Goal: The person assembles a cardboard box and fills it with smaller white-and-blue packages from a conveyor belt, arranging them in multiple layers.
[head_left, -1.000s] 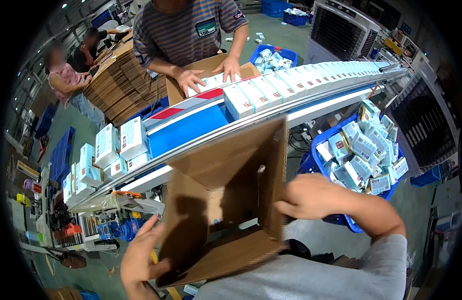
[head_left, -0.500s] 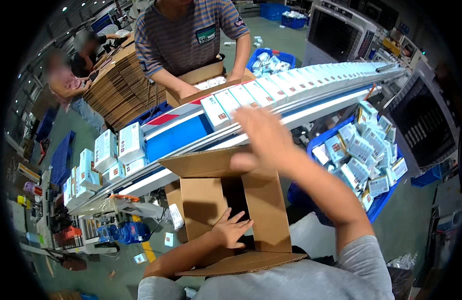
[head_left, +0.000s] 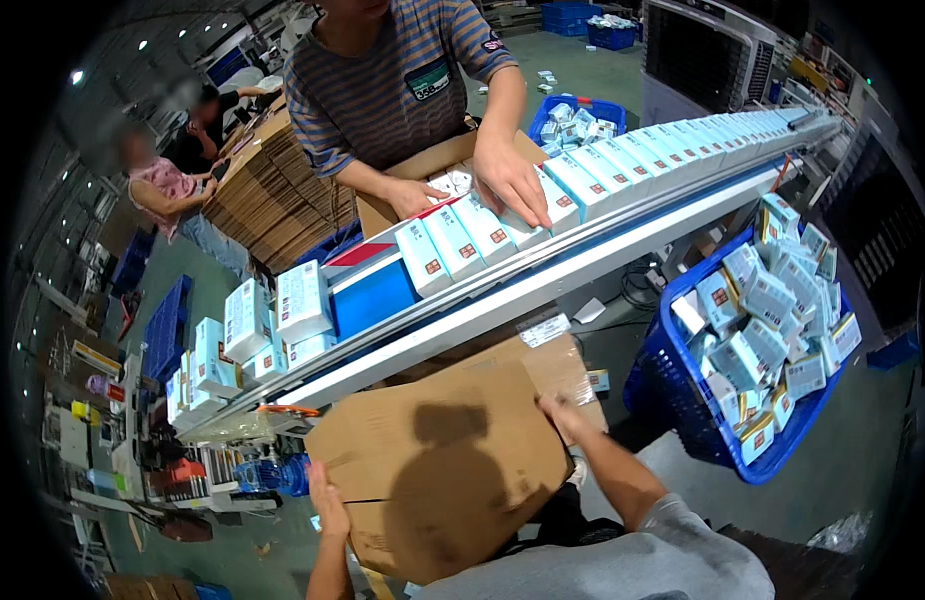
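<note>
Left hand (head_left: pixel 328 502) is holding the cardboard box (head_left: pixel 452 480) at its left edge, fingers lying close together along that side — right hand (head_left: pixel 566 418) is gripping the right edge, fingertips partly hidden. Box is sitting between both hands, just below the conveyor's (head_left: pixel 367 303) near edge. White cartons (head_left: pixel 444 242) are lining the belt — a co-worker's hand (head_left: pixel 510 184) is resting on that row.
</note>
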The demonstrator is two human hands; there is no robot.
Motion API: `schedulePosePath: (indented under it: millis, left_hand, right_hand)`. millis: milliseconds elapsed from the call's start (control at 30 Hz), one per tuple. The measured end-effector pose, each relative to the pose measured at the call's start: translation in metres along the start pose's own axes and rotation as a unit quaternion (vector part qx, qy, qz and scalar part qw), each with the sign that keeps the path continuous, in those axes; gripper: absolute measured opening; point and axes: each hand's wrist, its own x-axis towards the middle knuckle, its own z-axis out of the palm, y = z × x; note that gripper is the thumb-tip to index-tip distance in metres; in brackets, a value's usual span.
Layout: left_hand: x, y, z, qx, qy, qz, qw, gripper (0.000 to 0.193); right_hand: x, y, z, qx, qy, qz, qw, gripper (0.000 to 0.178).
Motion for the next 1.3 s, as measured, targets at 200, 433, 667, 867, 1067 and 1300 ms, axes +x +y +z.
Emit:
schedulePosePath:
  millis: [200, 433, 667, 867, 1067, 1300]
  left_hand:
    - [-0.025, -0.015, 0.099, -0.454, 0.117, -0.409, 0.783, 0.068]
    - [-0.069, 0.02, 0.159, -0.716, -0.242, -0.527, 0.389, 0.088]
    - [0.047, 0.125, 0.038, -0.443, -0.241, -0.182, 0.844, 0.052]
    - [0.1, 0.115, 0.043, -0.177, -0.262, -0.224, 0.922, 0.039]
    - [-0.007, 0.015, 0.242, 0.107, -0.273, -0.325, 0.899, 0.032]
    - [0.151, 0.11, 0.055, 0.074, 0.156, 0.038, 0.984, 0.027]
  right_hand:
    - [-0.17, -0.102, 0.0, -0.089, -0.186, 0.033, 0.978, 0.045]
    - [-0.313, -0.2, 0.072, -0.655, -0.223, -0.169, 0.702, 0.045]
    - [-0.25, -0.138, 0.097, -0.77, -0.414, -0.1, 0.475, 0.046]
    - [-0.15, -0.213, -0.009, -0.89, 0.013, -0.345, 0.298, 0.07]
    - [-0.023, -0.088, -0.119, -0.342, -0.126, -0.229, 0.903, 0.063]
    - [-0.088, -0.232, -0.062, -0.49, 0.031, -0.35, 0.798, 0.042]
